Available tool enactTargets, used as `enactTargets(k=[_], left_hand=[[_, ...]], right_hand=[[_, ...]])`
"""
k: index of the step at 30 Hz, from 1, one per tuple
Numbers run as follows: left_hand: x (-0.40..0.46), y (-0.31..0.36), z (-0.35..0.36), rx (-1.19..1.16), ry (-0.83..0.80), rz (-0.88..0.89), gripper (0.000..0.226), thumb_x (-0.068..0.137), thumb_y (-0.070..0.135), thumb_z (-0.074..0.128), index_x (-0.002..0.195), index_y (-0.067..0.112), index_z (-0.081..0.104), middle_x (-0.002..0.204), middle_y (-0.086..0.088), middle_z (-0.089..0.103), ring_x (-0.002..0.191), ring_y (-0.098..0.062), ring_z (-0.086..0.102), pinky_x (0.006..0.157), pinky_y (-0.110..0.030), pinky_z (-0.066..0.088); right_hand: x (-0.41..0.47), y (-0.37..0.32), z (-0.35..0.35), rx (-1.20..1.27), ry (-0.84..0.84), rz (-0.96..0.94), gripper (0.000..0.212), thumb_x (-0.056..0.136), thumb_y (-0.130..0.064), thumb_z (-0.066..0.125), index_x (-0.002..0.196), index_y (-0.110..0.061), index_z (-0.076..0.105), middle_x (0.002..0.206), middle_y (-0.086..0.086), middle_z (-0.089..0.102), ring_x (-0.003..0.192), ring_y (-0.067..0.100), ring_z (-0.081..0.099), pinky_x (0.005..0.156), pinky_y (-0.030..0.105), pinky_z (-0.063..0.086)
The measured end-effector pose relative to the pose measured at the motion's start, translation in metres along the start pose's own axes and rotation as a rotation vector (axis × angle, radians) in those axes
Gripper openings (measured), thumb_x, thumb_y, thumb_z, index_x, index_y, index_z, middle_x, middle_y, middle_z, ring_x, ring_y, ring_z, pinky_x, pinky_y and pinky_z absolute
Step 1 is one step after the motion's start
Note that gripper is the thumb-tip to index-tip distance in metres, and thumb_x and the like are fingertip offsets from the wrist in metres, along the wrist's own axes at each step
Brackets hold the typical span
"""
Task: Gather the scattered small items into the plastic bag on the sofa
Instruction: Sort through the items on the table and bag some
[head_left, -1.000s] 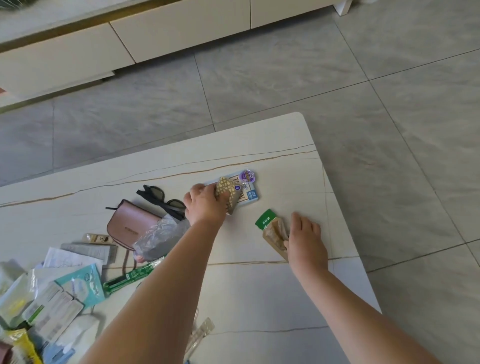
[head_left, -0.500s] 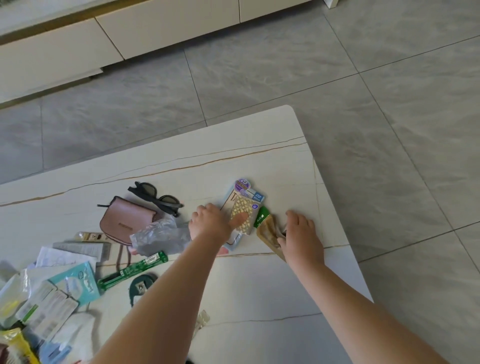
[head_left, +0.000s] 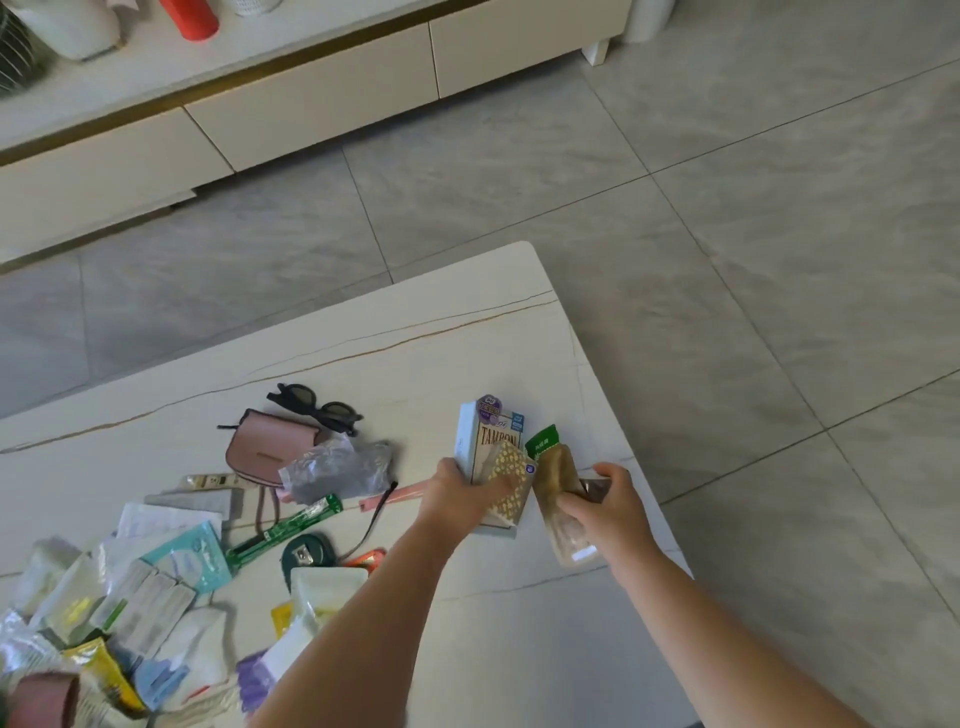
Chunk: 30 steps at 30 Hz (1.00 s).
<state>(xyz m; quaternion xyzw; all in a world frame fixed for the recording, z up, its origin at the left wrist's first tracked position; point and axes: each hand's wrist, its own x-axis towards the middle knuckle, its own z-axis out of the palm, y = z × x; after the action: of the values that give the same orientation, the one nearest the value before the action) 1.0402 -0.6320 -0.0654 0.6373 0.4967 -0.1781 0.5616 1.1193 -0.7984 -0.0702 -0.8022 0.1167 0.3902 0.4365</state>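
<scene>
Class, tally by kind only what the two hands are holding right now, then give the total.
Boxes: 1, the tampon box in the left hand
Gold-patterned packets: 1, left hand
Brown sachets: 1, green-topped, in the right hand
Total: 3

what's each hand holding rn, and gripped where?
Left hand: tampon box with a gold-patterned packet, gripped at their near ends. Right hand: tan pouch with a green top, pinched around its middle.

both hands (head_left: 535, 499) curled, gripping, forearms extended
</scene>
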Motion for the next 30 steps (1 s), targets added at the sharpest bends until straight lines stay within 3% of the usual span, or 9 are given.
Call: enactTargets(k=[3, 6, 8, 11, 15, 19, 22, 25, 30], left_hand=[[-0.041, 0.013, -0.001, -0.061, -0.058, -0.007, 0.055, 0.072, 0.029, 0.077, 0.115, 0.011, 0.047, 0.106, -0.008, 0.062, 0.096, -0.024, 0.064, 0.082, -0.041, 0.057], [-0.088, 0.032, -0.003, -0.134, -0.103, 0.009, 0.051, 0.074, 0.024, 0.076, 0.115, 0.012, 0.048, 0.104, -0.007, 0.065, 0.094, -0.024, 0.065, 0.079, -0.037, 0.057], [-0.123, 0.046, -0.004, -0.159, -0.141, 0.034, 0.048, 0.077, 0.021, 0.074, 0.115, 0.014, 0.048, 0.102, -0.006, 0.066, 0.092, -0.022, 0.066, 0.075, -0.033, 0.055], [-0.176, 0.064, 0.000, -0.187, -0.213, 0.068, 0.045, 0.080, 0.016, 0.070, 0.118, 0.014, 0.046, 0.108, -0.008, 0.065, 0.093, -0.023, 0.065, 0.070, -0.028, 0.053], [-0.237, 0.085, 0.011, -0.162, -0.314, 0.151, 0.039, 0.083, 0.014, 0.065, 0.119, 0.013, 0.051, 0.100, -0.005, 0.068, 0.083, -0.016, 0.067, 0.056, -0.018, 0.050], [-0.285, 0.106, 0.031, -0.121, -0.430, 0.236, 0.039, 0.087, 0.013, 0.060, 0.125, 0.014, 0.049, 0.104, -0.005, 0.067, 0.084, -0.015, 0.066, 0.052, -0.014, 0.050], [-0.324, 0.126, 0.055, -0.093, -0.534, 0.318, 0.038, 0.090, 0.016, 0.058, 0.125, 0.023, 0.046, 0.109, -0.005, 0.066, 0.090, -0.019, 0.067, 0.057, -0.017, 0.053], [-0.367, 0.143, 0.085, -0.029, -0.608, 0.397, 0.034, 0.092, 0.019, 0.055, 0.124, 0.027, 0.048, 0.109, -0.007, 0.067, 0.094, -0.023, 0.068, 0.075, -0.031, 0.057], [-0.439, 0.158, 0.147, 0.088, -0.758, 0.470, 0.033, 0.091, 0.013, 0.054, 0.121, 0.026, 0.051, 0.098, -0.006, 0.070, 0.070, -0.015, 0.069, 0.050, -0.019, 0.051]], right_hand=[[-0.037, -0.010, -0.025, 0.117, -0.005, 0.044, 0.074, 0.074, -0.013, 0.074, 0.137, -0.020, 0.034, 0.092, -0.008, 0.051, 0.088, 0.014, 0.054, 0.079, 0.028, 0.044], [-0.081, -0.021, -0.050, 0.237, 0.026, 0.052, 0.073, 0.074, -0.009, 0.075, 0.135, -0.018, 0.037, 0.104, 0.003, 0.057, 0.089, 0.015, 0.058, 0.068, 0.025, 0.046], [-0.113, -0.027, -0.067, 0.300, 0.049, 0.059, 0.071, 0.073, -0.007, 0.076, 0.133, -0.014, 0.040, 0.115, 0.010, 0.058, 0.099, 0.024, 0.060, 0.078, 0.035, 0.051], [-0.165, -0.035, -0.092, 0.370, 0.081, 0.047, 0.068, 0.073, -0.006, 0.076, 0.131, -0.014, 0.042, 0.108, 0.004, 0.058, 0.102, 0.025, 0.059, 0.091, 0.040, 0.048], [-0.229, -0.035, -0.128, 0.516, 0.136, 0.002, 0.063, 0.073, 0.003, 0.074, 0.125, -0.016, 0.045, 0.108, 0.008, 0.060, 0.101, 0.025, 0.059, 0.085, 0.036, 0.047], [-0.287, -0.031, -0.166, 0.699, 0.216, -0.036, 0.036, 0.073, 0.007, 0.071, 0.104, -0.006, 0.056, 0.101, 0.017, 0.063, 0.083, 0.027, 0.064, 0.070, 0.033, 0.050], [-0.330, -0.027, -0.203, 0.813, 0.299, -0.049, 0.039, 0.074, 0.004, 0.071, 0.111, 0.002, 0.056, 0.102, 0.023, 0.065, 0.084, 0.032, 0.064, 0.074, 0.038, 0.051], [-0.373, -0.020, -0.241, 0.926, 0.405, -0.100, 0.027, 0.077, 0.008, 0.066, 0.098, -0.005, 0.057, 0.088, 0.013, 0.066, 0.077, 0.027, 0.063, 0.070, 0.036, 0.050], [-0.444, 0.020, -0.297, 1.067, 0.577, -0.150, 0.027, 0.080, 0.007, 0.063, 0.102, -0.007, 0.056, 0.089, 0.010, 0.063, 0.078, 0.023, 0.060, 0.068, 0.033, 0.047]])
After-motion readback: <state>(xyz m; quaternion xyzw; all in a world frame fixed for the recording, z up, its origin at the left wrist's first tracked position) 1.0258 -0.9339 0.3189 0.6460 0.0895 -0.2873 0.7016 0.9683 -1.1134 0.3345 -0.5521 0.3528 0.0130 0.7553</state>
